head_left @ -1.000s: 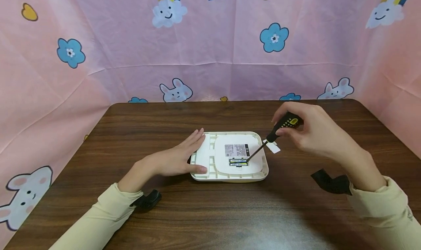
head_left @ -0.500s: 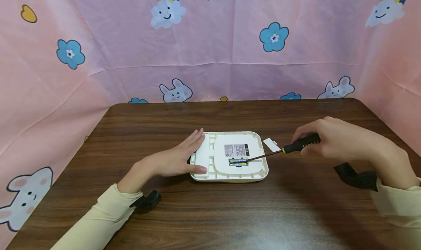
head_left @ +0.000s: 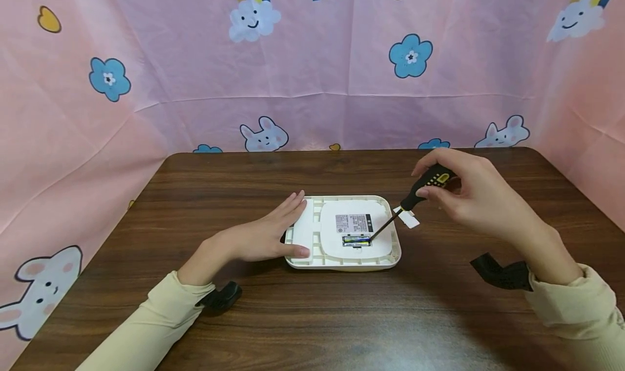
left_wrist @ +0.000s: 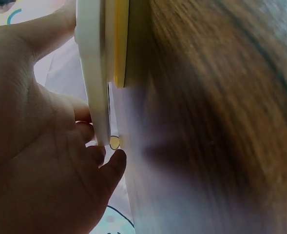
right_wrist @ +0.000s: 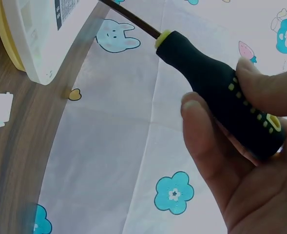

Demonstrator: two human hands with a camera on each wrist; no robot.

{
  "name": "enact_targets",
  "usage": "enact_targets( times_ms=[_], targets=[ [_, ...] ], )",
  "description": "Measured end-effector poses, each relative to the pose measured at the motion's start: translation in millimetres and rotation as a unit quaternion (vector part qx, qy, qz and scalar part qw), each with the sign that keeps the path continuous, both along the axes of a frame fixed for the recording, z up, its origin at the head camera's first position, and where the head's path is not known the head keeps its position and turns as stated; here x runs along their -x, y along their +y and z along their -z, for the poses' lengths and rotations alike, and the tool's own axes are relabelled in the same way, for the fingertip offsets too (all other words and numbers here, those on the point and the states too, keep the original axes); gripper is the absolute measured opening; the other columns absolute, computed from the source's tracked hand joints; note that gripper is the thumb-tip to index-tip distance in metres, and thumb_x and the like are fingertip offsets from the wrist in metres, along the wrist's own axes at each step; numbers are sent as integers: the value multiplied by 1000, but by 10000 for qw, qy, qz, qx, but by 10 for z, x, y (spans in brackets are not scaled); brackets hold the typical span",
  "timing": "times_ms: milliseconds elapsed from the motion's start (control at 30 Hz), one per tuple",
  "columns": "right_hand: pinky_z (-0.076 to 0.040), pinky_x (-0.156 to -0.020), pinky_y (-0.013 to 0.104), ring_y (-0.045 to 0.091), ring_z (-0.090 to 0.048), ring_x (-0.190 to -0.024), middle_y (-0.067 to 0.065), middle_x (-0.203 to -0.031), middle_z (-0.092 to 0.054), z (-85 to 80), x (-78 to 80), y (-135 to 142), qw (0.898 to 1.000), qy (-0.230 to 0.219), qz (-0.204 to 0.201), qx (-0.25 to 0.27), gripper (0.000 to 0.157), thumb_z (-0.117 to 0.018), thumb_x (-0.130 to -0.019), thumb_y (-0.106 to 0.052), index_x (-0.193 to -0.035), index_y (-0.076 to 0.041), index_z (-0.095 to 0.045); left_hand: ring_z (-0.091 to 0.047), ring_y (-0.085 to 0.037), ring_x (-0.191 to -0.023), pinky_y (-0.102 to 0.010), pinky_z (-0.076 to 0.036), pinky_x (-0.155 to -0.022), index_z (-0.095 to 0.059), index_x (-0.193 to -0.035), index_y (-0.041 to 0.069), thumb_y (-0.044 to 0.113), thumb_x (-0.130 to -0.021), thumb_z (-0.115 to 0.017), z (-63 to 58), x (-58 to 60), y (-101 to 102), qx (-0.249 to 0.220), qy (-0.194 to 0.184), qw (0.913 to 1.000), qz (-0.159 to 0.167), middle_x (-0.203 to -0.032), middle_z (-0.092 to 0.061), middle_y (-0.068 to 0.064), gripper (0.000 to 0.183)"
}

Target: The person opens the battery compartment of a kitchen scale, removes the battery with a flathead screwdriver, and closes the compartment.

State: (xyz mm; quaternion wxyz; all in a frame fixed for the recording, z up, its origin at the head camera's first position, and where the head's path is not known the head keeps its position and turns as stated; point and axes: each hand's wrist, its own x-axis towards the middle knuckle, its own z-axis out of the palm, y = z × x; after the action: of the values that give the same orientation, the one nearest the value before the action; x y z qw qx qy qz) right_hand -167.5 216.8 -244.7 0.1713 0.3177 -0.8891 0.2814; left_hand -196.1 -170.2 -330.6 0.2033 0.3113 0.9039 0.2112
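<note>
A white plastic device (head_left: 332, 244) lies underside up on the table, showing a printed label (head_left: 349, 223) and an uncovered slot with slim batteries (head_left: 356, 241). My left hand (head_left: 259, 235) rests across its left end, thumb on the near side and straight fingers toward the far edge; the left wrist view shows the palm beside the device's edge (left_wrist: 92, 63). With thumb and fingers, my right hand (head_left: 483, 192) grips a black and yellow screwdriver (head_left: 421, 187), held at a slant. Its tip meets the right end of the battery slot. In the right wrist view the tip is out of frame.
A small white battery cover (head_left: 409, 219) lies on the brown wooden table (head_left: 293, 317) just right of the device, partly behind the screwdriver. Pink patterned cloth (head_left: 312, 67) hangs behind the table and at both sides.
The screwdriver's handle swung low to the right half a second ago, then rose again to a steep slant, its tip staying at the slot's right end. My left hand and the device stay put.
</note>
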Motion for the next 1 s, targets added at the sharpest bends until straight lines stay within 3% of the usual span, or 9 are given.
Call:
enact_targets(
  times_ms=[300, 1000],
  targets=[
    [-48, -65, 14, 6, -59, -75, -6, -93, -69, 21, -18, -61, 9995, 271, 161, -63, 27, -86, -86, -2, -102, -16, -68, 17, -27, -165, -55, -9, -134, 2, -170, 8, 63, -98, -64, 1, -2, 6, -10, 17, 10000, 6, -179, 16, -7, 112],
    [-46, -71, 13, 4, -57, -79, -8, -91, -66, 33, -51, -140, 9971, 761, 10, -80, 30, -85, -83, 5, -98, -12, -66, 17, -24, -165, -55, -10, -134, 1, -170, 9, 62, -99, -65, -7, -6, 13, 16, -17, 10000, -32, -179, 16, -6, 111]
  ],
)
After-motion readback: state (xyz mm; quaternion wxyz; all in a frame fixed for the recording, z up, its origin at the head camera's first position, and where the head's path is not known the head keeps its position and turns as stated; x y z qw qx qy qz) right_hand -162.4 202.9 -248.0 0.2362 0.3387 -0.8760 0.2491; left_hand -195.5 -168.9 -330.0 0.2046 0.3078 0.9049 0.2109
